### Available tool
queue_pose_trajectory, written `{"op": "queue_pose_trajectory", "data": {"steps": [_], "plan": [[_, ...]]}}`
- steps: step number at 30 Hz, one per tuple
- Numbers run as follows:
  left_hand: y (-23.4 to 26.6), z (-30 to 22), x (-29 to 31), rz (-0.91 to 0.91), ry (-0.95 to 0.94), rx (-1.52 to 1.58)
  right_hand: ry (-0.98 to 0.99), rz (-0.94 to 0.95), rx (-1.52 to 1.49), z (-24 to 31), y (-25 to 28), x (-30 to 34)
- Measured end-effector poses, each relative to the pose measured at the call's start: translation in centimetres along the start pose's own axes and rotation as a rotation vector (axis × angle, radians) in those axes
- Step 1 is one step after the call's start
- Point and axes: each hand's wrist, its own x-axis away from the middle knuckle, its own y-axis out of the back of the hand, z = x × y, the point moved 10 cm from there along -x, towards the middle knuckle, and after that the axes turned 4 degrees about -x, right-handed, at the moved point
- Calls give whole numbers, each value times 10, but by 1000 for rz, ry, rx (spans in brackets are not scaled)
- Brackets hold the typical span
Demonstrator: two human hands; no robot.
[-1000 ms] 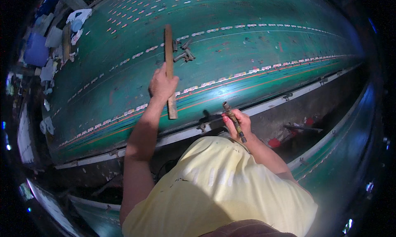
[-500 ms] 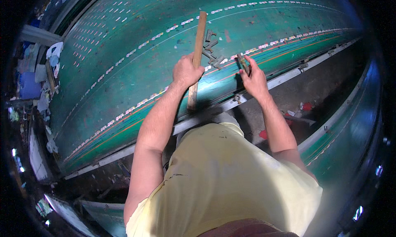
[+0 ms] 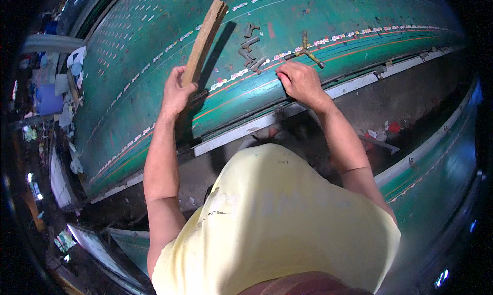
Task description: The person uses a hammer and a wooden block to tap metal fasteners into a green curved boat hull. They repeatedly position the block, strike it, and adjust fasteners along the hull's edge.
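My left hand (image 3: 177, 96) is closed round the lower end of a wooden bar (image 3: 204, 41). The bar is raised at a slant and throws a dark shadow on the green surface (image 3: 149, 94). My right hand (image 3: 303, 84) hovers over the near edge of that surface, fingers loosely bent, thumb apart and no object visible in it. Just beyond its knuckles lies a three-armed metal wrench (image 3: 307, 52), brass-coloured and worn. Several small grey metal clamp-like pieces (image 3: 250, 43) lie in a loose row between the bar and the wrench.
A pale metal rail (image 3: 241, 133) runs along the near edge of the green surface, with a dark gap below it. Another green panel (image 3: 431, 177) curves at the right. Scraps and a blue-violet container (image 3: 50, 99) crowd the left side. Red scraps (image 3: 394, 127) lie in the gap.
My left hand has moved left, lifting and tilting the wooden bar away from the grey pieces. The metal wrench, before in my right hand, now lies on the green surface.
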Motion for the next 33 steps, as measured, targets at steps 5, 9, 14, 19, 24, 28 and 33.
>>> {"op": "queue_pose_trajectory", "data": {"steps": [5,9,14,19,24,28,33], "plan": [[10,-16,45,83,71,-219,-258,304,-129,12,-5,37],[-17,-11,88,202,0,-304,-139,163,-2,43,-7,76],[-44,-21,123,308,-50,-610,-161,-77,-69,41,-17,98],[-49,-22,147,343,-113,-621,-384,-220,-310,12,-23,119],[-57,-31,152,277,-191,-598,-380,-344,-428,15,-15,126],[-83,-37,148,287,-180,-548,-387,-379,-264,12,12,118],[-87,-32,154,294,-251,-537,-305,-275,-196,24,23,109]]}}
